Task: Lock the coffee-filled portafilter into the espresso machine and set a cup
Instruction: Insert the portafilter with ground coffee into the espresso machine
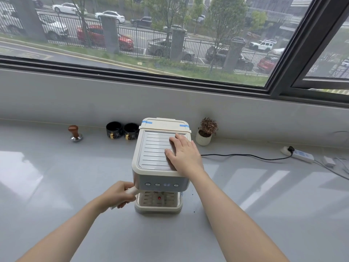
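A cream espresso machine [151,167] stands on the grey counter in the middle of the head view, its drip tray [158,208] facing me. My right hand [184,155] lies flat on the ribbed top of the machine, fingers spread. My left hand [119,194] is closed around the cream portafilter handle [132,191], which runs under the machine's front left corner; the portafilter's basket is hidden beneath the machine's head. Two black cups [122,130] with gold handles stand side by side just left of the machine, against the back wall.
A wooden-handled tamper [75,133] stands at the back left. A small potted plant [205,132] sits right of the machine. A black cord [245,156] runs right to a white power strip [300,155]. Coffee specks [193,211] dot the counter by the machine.
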Tool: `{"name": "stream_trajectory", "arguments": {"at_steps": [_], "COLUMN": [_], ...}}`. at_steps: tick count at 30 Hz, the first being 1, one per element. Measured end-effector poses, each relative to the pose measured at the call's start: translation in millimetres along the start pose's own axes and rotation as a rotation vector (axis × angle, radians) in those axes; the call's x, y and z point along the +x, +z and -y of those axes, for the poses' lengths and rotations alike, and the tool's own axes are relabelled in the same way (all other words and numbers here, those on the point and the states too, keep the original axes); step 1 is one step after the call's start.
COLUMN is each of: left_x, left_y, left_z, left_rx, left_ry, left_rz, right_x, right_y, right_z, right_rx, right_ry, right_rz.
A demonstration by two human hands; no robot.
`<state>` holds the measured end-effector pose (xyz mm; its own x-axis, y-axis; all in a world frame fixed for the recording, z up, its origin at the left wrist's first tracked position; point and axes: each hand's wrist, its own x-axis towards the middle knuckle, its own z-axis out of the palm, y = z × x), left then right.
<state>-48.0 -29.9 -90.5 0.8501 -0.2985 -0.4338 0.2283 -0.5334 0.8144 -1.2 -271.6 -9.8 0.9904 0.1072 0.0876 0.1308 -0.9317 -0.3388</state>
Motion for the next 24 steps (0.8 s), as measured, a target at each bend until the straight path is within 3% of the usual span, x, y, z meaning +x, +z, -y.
{"name": "stream_trajectory", "arguments": {"at_steps": [13,16,18,22,24], "left_x": [-18.4,-22.7,-22.5,-24.0,-26.5], "left_y": [79.3,94.8,90.3,67.8,69.0], "left_z": [2.3,-5.0,-6.4,0.6,2.6], "left_rx": [-0.229,-0.165,-0.183,-0.404,-0.496], "left_ry": [-0.107,-0.152,-0.169,-0.226,-0.245], "left_rz": [-0.32,-0.369,-0.295,0.055,0.083], "right_x": [0.3,-0.5,-1.1,-0.5,-1.0], "right_y": [-0.3,-0.8,-0.8,-0.9,-1.7], "right_z": [1.0,0.3,0.1,1.2,2.5], "right_rx": [-0.004,-0.006,-0.012,-0.014,-0.011], "right_ry": [-0.003,0.001,0.002,-0.001,0.003], "right_rz": [-0.003,0.002,0.002,0.002,0.003]}}
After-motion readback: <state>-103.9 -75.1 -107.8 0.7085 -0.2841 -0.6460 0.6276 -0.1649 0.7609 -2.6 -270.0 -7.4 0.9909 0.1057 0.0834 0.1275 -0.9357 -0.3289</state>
